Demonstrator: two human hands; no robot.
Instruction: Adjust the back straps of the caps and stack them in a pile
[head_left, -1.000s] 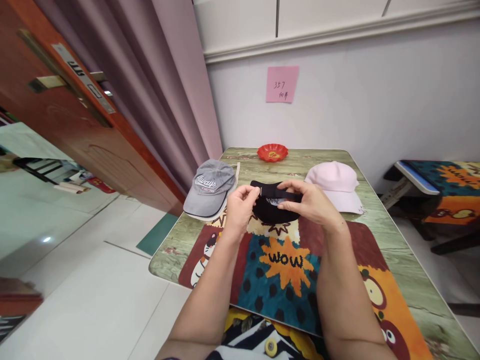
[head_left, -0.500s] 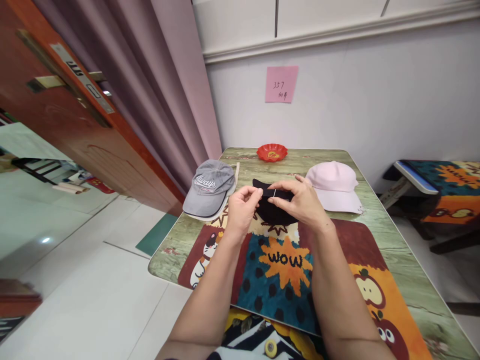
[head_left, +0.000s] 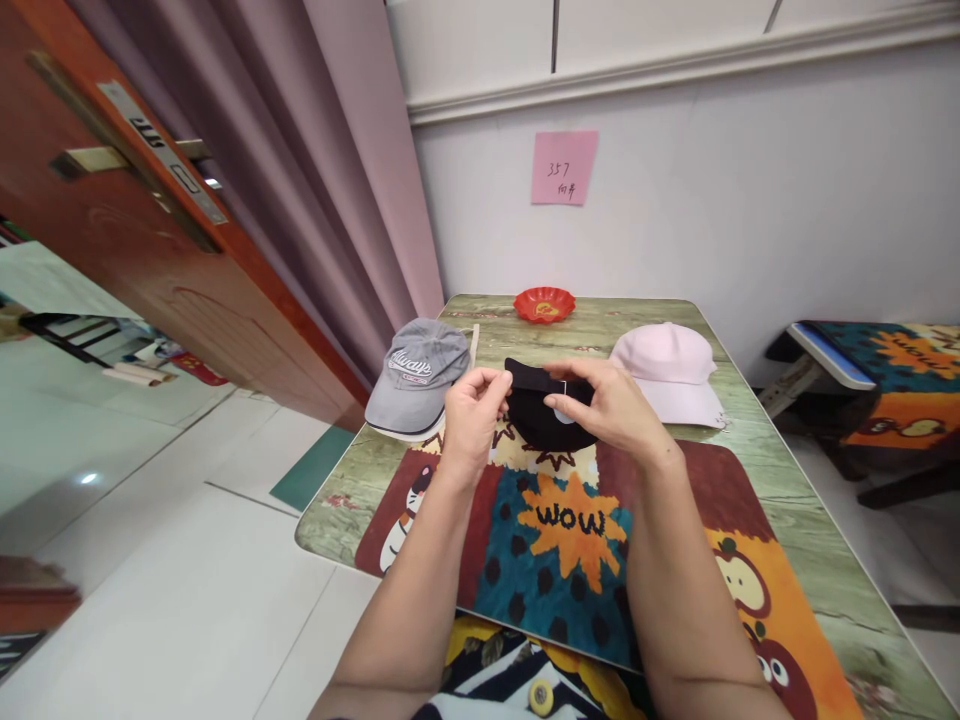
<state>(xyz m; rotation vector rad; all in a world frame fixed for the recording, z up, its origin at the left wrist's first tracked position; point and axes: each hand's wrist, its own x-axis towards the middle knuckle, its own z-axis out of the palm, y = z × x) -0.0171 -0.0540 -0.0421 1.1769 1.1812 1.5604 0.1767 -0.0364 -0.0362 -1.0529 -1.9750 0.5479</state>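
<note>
A black cap lies on the far part of the patterned mat, its back strap raised toward me. My left hand pinches the left end of the strap between thumb and fingertips. Closed on the strap's right portion, my right hand has its thumb below and fingers above, beside a small white line across the band. A grey cap with white lettering is left of my left hand. To the right, just past my right hand, sits a pale pink cap.
A red scalloped dish stands at the table's back edge. The mat covers the near middle of the wood-patterned table. A pink note is on the wall. An orange-brown door and a curtain are left.
My left hand has shifted slightly left and my right hand slightly right along the strap, so they are farther apart. More of the black band shows between them.
</note>
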